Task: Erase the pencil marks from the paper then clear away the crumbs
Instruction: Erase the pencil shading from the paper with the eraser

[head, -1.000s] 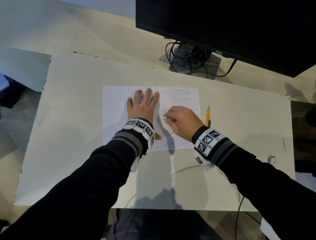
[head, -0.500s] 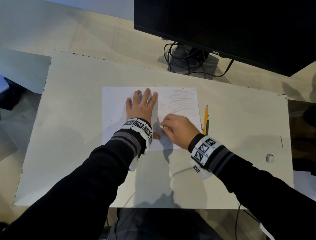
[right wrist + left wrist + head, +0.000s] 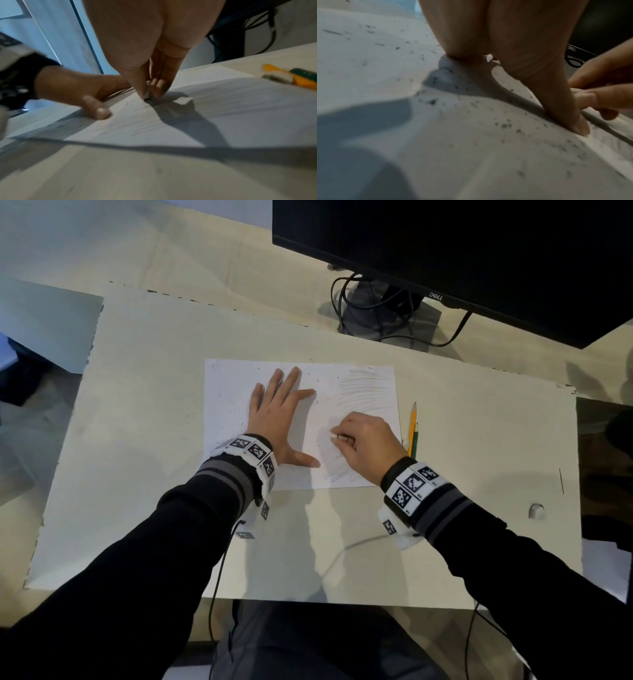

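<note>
my left hand (image 3: 279, 419) lies flat and spread on the single sheet of paper (image 3: 226, 392), pinning it to the table (image 3: 144, 405). my right hand (image 3: 364, 441) pinches one small white eraser (image 3: 147, 94) between thumb and fingertips, its tip touching the sheet beside grey pencil marks (image 3: 366, 388). dark crumbs (image 3: 504, 125) dot the page. two pencils (image 3: 413, 429), one yellow, one green, lie just right of the paper.

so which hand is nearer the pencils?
Right. The right hand pinches the eraser on the paper's right part, just left of the pencils. The left hand presses flat mid-sheet, farther away.
</note>
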Available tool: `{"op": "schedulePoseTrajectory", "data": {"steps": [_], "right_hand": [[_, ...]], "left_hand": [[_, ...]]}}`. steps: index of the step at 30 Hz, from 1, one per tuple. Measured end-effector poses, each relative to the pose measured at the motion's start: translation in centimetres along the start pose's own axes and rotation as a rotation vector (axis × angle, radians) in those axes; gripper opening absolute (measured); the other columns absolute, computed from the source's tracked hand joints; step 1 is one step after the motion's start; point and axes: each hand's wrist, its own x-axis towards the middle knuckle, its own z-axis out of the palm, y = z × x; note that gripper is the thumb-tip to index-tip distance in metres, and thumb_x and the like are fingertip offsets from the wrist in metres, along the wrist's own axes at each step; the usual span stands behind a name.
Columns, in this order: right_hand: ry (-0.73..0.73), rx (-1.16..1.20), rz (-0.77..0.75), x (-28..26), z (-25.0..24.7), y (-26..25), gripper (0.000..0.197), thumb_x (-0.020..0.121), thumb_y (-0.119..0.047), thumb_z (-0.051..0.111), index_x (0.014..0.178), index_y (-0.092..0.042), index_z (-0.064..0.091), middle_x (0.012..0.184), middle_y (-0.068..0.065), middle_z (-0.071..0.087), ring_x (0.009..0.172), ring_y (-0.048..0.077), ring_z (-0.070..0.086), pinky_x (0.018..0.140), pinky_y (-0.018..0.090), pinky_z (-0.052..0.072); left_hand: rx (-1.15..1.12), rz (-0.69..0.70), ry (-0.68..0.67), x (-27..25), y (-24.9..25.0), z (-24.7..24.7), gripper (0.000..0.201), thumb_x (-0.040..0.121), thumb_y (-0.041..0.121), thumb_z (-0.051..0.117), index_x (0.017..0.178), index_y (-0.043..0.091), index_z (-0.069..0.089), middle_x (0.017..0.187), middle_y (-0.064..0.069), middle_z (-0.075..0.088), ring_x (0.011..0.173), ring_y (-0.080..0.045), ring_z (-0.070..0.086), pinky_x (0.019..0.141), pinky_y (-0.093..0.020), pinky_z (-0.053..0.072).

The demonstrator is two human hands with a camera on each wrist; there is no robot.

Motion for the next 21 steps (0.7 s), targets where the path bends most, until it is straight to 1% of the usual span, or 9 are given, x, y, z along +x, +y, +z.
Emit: {"op": "schedulePoseTrajectory", "data": {"steps": [2, 4, 8, 11, 13, 14, 17, 19, 21], "right_hand": [[-0.097, -0.002, -0.075, -0.8, 0.6, -1.0, 0.015, 0.089, -0.009, 0.068, 0.101, -0.003, 0.074, 0.094, 0.006, 0.067, 0.086, 0.024, 0.064, 0.081, 0.032, 0.052], [-0.181, 0.003, -0.111, -1.3, 0.6, -1.3, 0.016, 0.089, -0.012, 0.068, 0.102, -0.005, 0.075, 0.094, 0.005, 0.068, 0.085, 0.022, 0.064, 0.081, 0.034, 0.054], [0.008, -0.008, 0.035, 0.4, -0.6, 0.3, 0.015, 0.087, -0.014, 0.071, 0.098, -0.006, 0.076, 0.089, 0.006, 0.069, 0.083, 0.024, 0.064, 0.079, 0.042, 0.055], [-0.075, -0.004, -0.046, -0.3, 0.4, -1.2, 0.015, 0.088, -0.012, 0.068, 0.099, -0.006, 0.076, 0.092, 0.005, 0.067, 0.083, 0.023, 0.063, 0.079, 0.039, 0.054], [-0.143, -0.003, -0.098, -1.0, 0.9, -1.9, 0.014, 0.089, -0.01, 0.068, 0.099, -0.006, 0.076, 0.092, 0.005, 0.065, 0.08, 0.023, 0.063, 0.075, 0.036, 0.053], [-0.135, -0.007, -0.083, -0.9, 0.9, -1.8, 0.013, 0.089, -0.011, 0.068, 0.098, -0.007, 0.076, 0.091, 0.005, 0.065, 0.079, 0.024, 0.062, 0.074, 0.036, 0.053], [-0.042, 0.006, 0.009, -0.3, 0.7, -1.3, 0.01, 0.088, -0.014, 0.069, 0.094, -0.009, 0.076, 0.086, 0.003, 0.064, 0.079, 0.023, 0.06, 0.075, 0.038, 0.052], [-0.084, 0.013, 0.006, -0.9, 1.0, -2.0, 0.009, 0.087, -0.012, 0.069, 0.093, -0.008, 0.075, 0.088, 0.003, 0.065, 0.081, 0.022, 0.061, 0.076, 0.038, 0.052], [-0.164, 0.018, -0.032, -1.7, 1.1, -2.6, 0.012, 0.088, -0.012, 0.069, 0.096, -0.008, 0.075, 0.093, 0.004, 0.067, 0.085, 0.022, 0.063, 0.079, 0.037, 0.053]], "left_hand": [[-0.002, 0.006, 0.019, 0.0, -0.1, 0.1, 0.131, 0.045, 0.075, 0.082, 0.153, 0.027, 0.025, 0.165, 0.001, -0.01, 0.151, -0.021, -0.016, 0.118, -0.047, -0.013], [-0.009, 0.013, 0.034, 0.0, -0.2, 0.1, 0.131, 0.045, 0.076, 0.081, 0.152, 0.026, 0.026, 0.165, 0.001, -0.009, 0.151, -0.021, -0.016, 0.118, -0.046, -0.013], [0.008, 0.022, 0.021, 0.1, -0.3, 0.2, 0.131, 0.047, 0.075, 0.082, 0.154, 0.028, 0.022, 0.165, 0.0, -0.012, 0.15, -0.022, -0.018, 0.118, -0.046, -0.014], [0.034, 0.042, 0.03, -0.2, -0.4, 0.1, 0.13, 0.051, 0.078, 0.078, 0.156, 0.028, 0.02, 0.165, -0.004, -0.009, 0.151, -0.026, -0.016, 0.119, -0.048, -0.012], [0.091, 0.06, 0.063, -0.7, 0.2, -0.2, 0.122, 0.054, 0.076, 0.078, 0.154, 0.026, 0.028, 0.165, -0.009, 0.001, 0.151, -0.032, -0.005, 0.12, -0.051, -0.002], [0.113, 0.077, 0.092, -1.1, 0.6, -0.2, 0.114, 0.056, 0.072, 0.08, 0.15, 0.023, 0.038, 0.164, -0.011, 0.01, 0.15, -0.035, 0.006, 0.119, -0.053, 0.007], [0.017, 0.136, 0.193, -2.4, 1.7, 1.3, 0.079, 0.064, 0.045, 0.089, 0.132, 0.015, 0.06, 0.151, -0.015, 0.04, 0.138, -0.037, 0.036, 0.109, -0.049, 0.034], [-0.169, 0.152, 0.23, -3.1, 1.2, 2.7, 0.075, 0.072, 0.035, 0.086, 0.137, 0.012, 0.057, 0.153, -0.015, 0.04, 0.141, -0.036, 0.035, 0.114, -0.046, 0.029], [-0.244, 0.173, 0.204, -3.4, 0.3, 3.4, 0.079, 0.079, 0.038, 0.08, 0.146, 0.014, 0.047, 0.16, -0.01, 0.028, 0.148, -0.03, 0.023, 0.118, -0.043, 0.018]]}}
